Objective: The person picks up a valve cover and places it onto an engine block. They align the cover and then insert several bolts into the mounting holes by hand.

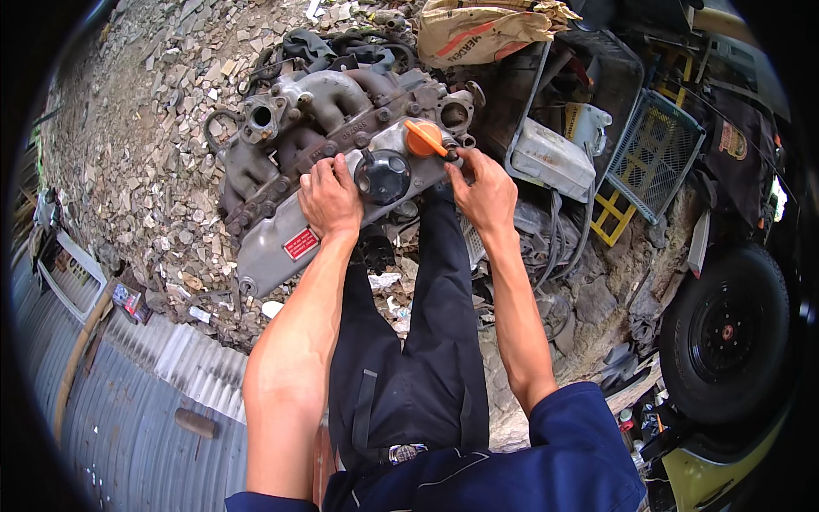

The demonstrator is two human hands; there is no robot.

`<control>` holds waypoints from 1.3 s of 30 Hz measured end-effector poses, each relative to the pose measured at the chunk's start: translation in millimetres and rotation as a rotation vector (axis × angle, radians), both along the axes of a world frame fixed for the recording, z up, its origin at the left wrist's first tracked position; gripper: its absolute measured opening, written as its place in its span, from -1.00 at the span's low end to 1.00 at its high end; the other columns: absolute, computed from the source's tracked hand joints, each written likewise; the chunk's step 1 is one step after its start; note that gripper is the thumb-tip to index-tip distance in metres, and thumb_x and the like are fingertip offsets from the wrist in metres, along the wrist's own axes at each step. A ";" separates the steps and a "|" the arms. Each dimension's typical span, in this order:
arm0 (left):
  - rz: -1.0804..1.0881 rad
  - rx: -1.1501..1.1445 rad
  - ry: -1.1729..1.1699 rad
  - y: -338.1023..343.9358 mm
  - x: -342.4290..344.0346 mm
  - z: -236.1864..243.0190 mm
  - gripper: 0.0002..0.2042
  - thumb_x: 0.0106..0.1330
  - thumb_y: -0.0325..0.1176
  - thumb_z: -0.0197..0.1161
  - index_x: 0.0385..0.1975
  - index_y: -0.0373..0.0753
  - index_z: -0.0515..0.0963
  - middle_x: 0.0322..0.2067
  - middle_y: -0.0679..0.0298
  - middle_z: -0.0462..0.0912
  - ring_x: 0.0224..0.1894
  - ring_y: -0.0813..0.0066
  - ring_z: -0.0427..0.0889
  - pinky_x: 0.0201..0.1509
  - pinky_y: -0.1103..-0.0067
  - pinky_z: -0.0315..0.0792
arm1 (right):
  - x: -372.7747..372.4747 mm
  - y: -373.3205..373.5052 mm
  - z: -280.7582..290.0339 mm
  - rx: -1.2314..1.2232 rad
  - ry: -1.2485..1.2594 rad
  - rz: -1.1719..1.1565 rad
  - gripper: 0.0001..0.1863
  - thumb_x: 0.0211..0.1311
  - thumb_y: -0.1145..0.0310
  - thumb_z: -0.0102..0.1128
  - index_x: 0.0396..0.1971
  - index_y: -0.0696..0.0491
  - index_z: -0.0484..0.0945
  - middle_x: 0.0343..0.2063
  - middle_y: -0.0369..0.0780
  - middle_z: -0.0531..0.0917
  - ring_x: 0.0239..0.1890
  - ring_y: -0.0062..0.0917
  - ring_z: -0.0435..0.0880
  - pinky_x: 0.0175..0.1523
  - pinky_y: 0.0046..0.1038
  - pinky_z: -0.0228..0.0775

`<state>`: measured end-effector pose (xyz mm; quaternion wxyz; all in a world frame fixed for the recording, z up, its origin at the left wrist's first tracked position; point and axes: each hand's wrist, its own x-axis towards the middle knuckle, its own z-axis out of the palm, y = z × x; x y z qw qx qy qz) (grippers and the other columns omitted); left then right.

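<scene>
A grey metal valve cover (pixel 277 247) lies slantwise on an engine before me, with an orange oil filler cap (pixel 422 136) and a round black cap (pixel 383 177) on top. My left hand (pixel 331 198) rests on it beside the black cap, fingers curled over its far edge. At the cover's right end, my right hand (pixel 488 194) pinches a small dark nut (pixel 450 155) between thumb and index finger, just right of the orange cap. Behind the cover sits a rusty cast exhaust manifold (pixel 328 101) with bolts along its flange.
Broken stone and tile rubble (pixel 183 162) covers the ground at left. A paper sack (pixel 478 38) stands behind the engine. To the right are a whitish plastic tank (pixel 553 160), a blue-grey crate (pixel 653 154) and a car wheel (pixel 725 333). Corrugated metal sheets (pixel 153 410) lie lower left.
</scene>
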<state>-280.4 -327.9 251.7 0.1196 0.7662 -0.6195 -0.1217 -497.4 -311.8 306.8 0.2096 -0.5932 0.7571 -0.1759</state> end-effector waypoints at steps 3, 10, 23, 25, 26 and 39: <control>0.000 0.012 -0.009 0.0 0.7 0.6 -0.66 0.43 -0.07 -0.02 -0.38 -0.21 0.51 -0.37 0.19 0.62 -0.24 0.14 0.51 -0.12 0.26 0.37 | -0.6 -1.4 5.6 0.095 0.042 -0.012 -0.71 0.01 0.24 0.40 -0.35 0.08 0.56 -0.51 -0.17 0.63 -0.46 -0.26 0.63 -0.36 -0.31 0.44; -0.005 0.008 -0.008 0.0 0.2 1.1 -0.67 0.43 -0.07 -0.01 -0.38 -0.21 0.51 -0.37 0.19 0.63 -0.23 0.14 0.51 -0.12 0.26 0.37 | 2.1 -4.0 10.2 0.215 0.031 -0.063 -0.71 0.00 0.22 0.41 -0.41 0.10 0.57 -0.48 -0.16 0.65 -0.45 -0.25 0.63 -0.35 -0.30 0.44; 0.000 0.001 -0.006 0.0 0.8 -1.2 -0.67 0.43 -0.08 -0.01 -0.39 -0.20 0.52 -0.38 0.19 0.63 -0.24 0.13 0.52 -0.11 0.26 0.37 | 3.9 1.8 -1.6 -0.040 -0.033 -0.074 -0.76 0.03 0.27 0.38 -0.34 0.06 0.61 -0.41 -0.18 0.63 -0.39 -0.27 0.63 -0.31 -0.29 0.44; 0.004 0.006 -0.011 0.2 1.6 -2.0 -0.67 0.43 -0.08 -0.01 -0.39 -0.20 0.52 -0.38 0.19 0.63 -0.24 0.13 0.52 -0.11 0.26 0.37 | 3.5 -4.2 10.1 0.172 0.049 -0.071 -0.78 0.05 0.30 0.36 -0.32 0.06 0.62 -0.41 -0.18 0.63 -0.37 -0.26 0.62 -0.28 -0.30 0.45; 0.006 0.009 -0.014 0.5 1.9 -2.3 -0.67 0.43 -0.08 0.00 -0.39 -0.20 0.52 -0.38 0.19 0.63 -0.24 0.13 0.52 -0.11 0.26 0.37 | 3.7 -6.4 13.9 0.278 0.090 -0.069 -0.79 0.06 0.31 0.35 -0.31 0.06 0.62 -0.41 -0.18 0.63 -0.36 -0.26 0.62 -0.27 -0.30 0.46; 0.003 -0.002 -0.005 0.3 1.6 -2.2 -0.67 0.43 -0.08 0.00 -0.39 -0.20 0.53 -0.38 0.19 0.63 -0.25 0.14 0.51 -0.12 0.26 0.37 | 7.0 -7.9 8.7 0.002 -0.022 -0.029 -0.80 0.09 0.32 0.31 -0.31 0.08 0.61 -0.42 -0.19 0.63 -0.33 -0.28 0.63 -0.25 -0.31 0.47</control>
